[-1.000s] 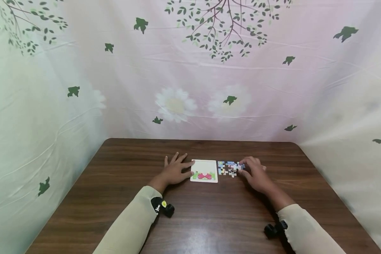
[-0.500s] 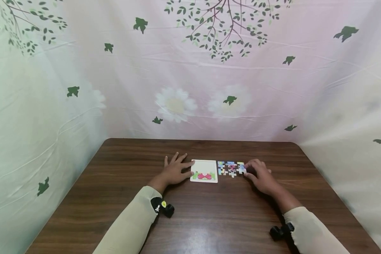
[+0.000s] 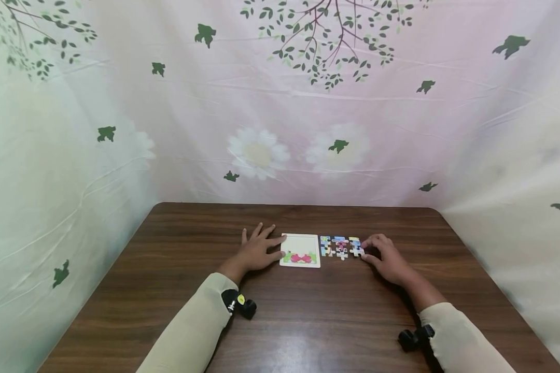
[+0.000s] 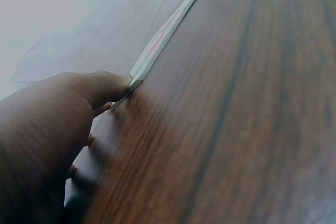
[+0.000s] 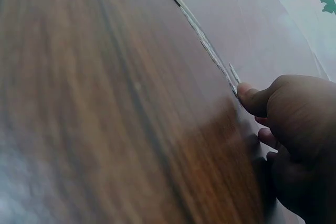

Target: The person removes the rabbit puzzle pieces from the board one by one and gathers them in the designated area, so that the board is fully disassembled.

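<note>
A square puzzle tray, white with red and green artwork along its near side, lies on the brown table. My left hand rests at its left edge with fingers spread, thumb and index finger touching the rim. To the right of the tray lie several colourful jigsaw pieces in columns. My right hand pinches a jigsaw piece at the right end, thumb on the near side and fingers curled beyond. In the right wrist view, a thin piece edge stands tilted up by the thumb.
Middle jigsaw pieces and left ones lie between the tray and my right hand. The wooden table ends at a printed cloth backdrop behind and at both sides.
My right hand has shifted right from over the pieces. The right-end pieces have moved right with it, leaving a small gap from the middle ones. The left hand stays put.
</note>
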`<state>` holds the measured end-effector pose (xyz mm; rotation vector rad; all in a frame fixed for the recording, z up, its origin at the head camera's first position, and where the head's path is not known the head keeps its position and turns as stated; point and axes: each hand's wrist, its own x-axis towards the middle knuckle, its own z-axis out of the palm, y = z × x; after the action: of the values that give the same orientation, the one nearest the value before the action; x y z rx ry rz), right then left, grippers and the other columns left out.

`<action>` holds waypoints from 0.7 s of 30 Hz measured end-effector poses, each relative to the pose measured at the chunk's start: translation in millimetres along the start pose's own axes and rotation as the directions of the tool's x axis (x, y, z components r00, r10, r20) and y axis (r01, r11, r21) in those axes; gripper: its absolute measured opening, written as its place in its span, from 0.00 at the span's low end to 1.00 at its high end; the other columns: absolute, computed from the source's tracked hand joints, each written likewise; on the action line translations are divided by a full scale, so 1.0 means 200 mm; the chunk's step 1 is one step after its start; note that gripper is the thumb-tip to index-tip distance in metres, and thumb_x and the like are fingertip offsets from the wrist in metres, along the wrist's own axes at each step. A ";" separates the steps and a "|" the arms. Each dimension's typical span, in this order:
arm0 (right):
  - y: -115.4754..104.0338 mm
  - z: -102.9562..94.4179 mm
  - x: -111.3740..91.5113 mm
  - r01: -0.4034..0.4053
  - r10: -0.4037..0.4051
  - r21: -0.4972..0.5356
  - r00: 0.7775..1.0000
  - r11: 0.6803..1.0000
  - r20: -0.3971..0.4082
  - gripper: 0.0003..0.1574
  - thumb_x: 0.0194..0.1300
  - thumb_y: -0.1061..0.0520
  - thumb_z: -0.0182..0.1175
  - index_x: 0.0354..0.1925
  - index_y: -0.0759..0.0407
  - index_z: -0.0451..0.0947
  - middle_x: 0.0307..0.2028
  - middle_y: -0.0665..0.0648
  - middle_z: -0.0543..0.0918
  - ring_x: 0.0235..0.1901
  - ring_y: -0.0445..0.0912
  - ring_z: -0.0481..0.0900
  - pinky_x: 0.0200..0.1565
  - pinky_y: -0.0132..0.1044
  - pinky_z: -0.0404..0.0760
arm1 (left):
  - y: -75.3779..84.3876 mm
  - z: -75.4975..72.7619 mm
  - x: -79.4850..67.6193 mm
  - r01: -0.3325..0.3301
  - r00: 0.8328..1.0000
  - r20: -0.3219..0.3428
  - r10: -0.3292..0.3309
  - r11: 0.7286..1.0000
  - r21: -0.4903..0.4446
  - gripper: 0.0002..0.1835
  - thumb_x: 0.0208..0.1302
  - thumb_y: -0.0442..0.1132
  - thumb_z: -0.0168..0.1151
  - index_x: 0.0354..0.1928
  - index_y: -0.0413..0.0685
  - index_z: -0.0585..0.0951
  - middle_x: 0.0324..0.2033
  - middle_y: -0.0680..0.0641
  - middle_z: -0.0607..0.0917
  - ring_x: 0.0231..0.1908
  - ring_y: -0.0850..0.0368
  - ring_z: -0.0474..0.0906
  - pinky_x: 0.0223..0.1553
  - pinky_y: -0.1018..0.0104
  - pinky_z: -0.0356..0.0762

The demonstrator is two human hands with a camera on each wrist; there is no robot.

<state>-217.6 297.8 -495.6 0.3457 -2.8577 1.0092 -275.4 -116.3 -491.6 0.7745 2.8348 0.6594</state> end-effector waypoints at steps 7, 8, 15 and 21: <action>0.00 0.00 0.00 0.002 -0.002 0.002 1.000 1.000 0.005 0.09 0.77 0.64 0.67 0.53 0.61 0.84 0.62 0.68 0.76 0.66 0.66 0.69 0.68 0.70 0.69 | 0.00 -0.01 0.00 -0.003 1.000 0.006 0.003 1.000 0.003 0.33 0.81 0.66 0.55 0.83 0.71 0.70 0.88 0.46 0.57 0.89 0.34 0.40 0.80 0.17 0.28; 0.00 0.00 0.00 -0.002 0.002 0.001 1.000 1.000 0.006 0.09 0.77 0.64 0.67 0.53 0.61 0.84 0.62 0.67 0.76 0.66 0.66 0.69 0.68 0.70 0.69 | 0.00 -0.01 0.00 -0.004 1.000 0.005 0.004 1.000 0.002 0.33 0.81 0.66 0.55 0.83 0.71 0.70 0.88 0.46 0.57 0.89 0.33 0.41 0.80 0.17 0.29; 0.00 0.00 0.00 -0.025 0.025 -0.007 1.000 1.000 0.011 0.10 0.77 0.62 0.67 0.54 0.61 0.85 0.62 0.68 0.76 0.66 0.66 0.69 0.68 0.70 0.70 | 0.00 -0.01 0.00 -0.005 1.000 0.008 0.004 1.000 0.004 0.33 0.81 0.66 0.56 0.83 0.73 0.69 0.88 0.47 0.57 0.89 0.34 0.39 0.80 0.17 0.27; -0.01 0.00 0.00 -0.030 0.030 -0.004 1.000 1.000 0.002 0.11 0.76 0.61 0.69 0.54 0.62 0.86 0.62 0.68 0.77 0.66 0.66 0.70 0.68 0.70 0.70 | 0.00 0.00 0.00 -0.001 1.000 0.004 0.001 1.000 0.003 0.33 0.81 0.66 0.55 0.83 0.72 0.70 0.88 0.46 0.58 0.89 0.34 0.40 0.80 0.17 0.28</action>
<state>-216.7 295.8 -494.9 0.3045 -2.8750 1.0083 -275.6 -116.8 -490.9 0.7774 2.8323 0.6528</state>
